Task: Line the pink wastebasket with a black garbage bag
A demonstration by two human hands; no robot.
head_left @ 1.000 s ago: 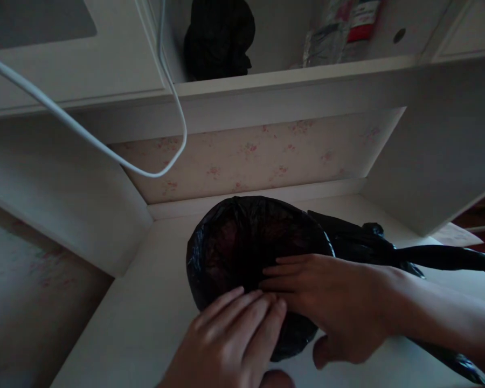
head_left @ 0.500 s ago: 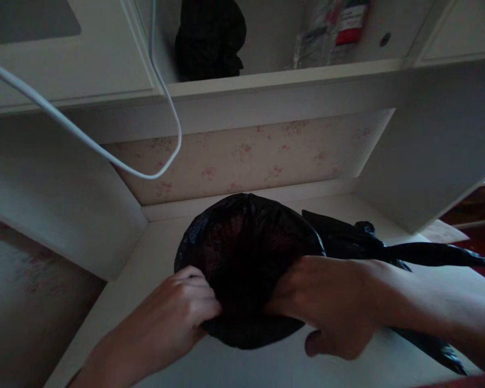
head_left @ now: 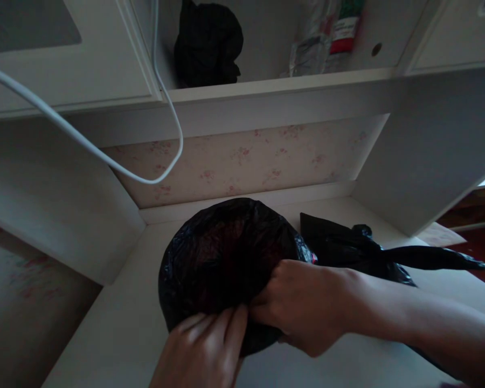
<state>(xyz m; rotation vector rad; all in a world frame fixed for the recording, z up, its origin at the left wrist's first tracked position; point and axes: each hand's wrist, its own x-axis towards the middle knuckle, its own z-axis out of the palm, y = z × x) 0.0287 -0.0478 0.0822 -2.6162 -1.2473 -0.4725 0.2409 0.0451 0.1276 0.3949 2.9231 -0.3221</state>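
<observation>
A round bin lined with a black garbage bag (head_left: 189,258) stands on the white surface, its mouth facing up towards me. Reddish patches show dimly through the plastic inside, and the bottom is too dark to make out. My left hand (head_left: 206,345) is at the near rim, fingers curled over it and gripping the bag's edge. Close beside it, my right hand (head_left: 303,304) also grips the bag at the near right rim, its fingertips partly hidden in the folds. The two hands almost touch.
Black plastic bags (head_left: 347,242) lie right of the bin, one end twisted. A white cable (head_left: 84,143) hangs at upper left. Above, the open shelf (head_left: 267,89) holds a dark bundle (head_left: 208,46) and a red-labelled package (head_left: 343,35). White side panels (head_left: 432,134) flank the white tabletop (head_left: 117,323).
My left hand has moved right and nearer along the rim, towards my right hand. My right hand has shifted slightly left. The lined bin has moved a little left.
</observation>
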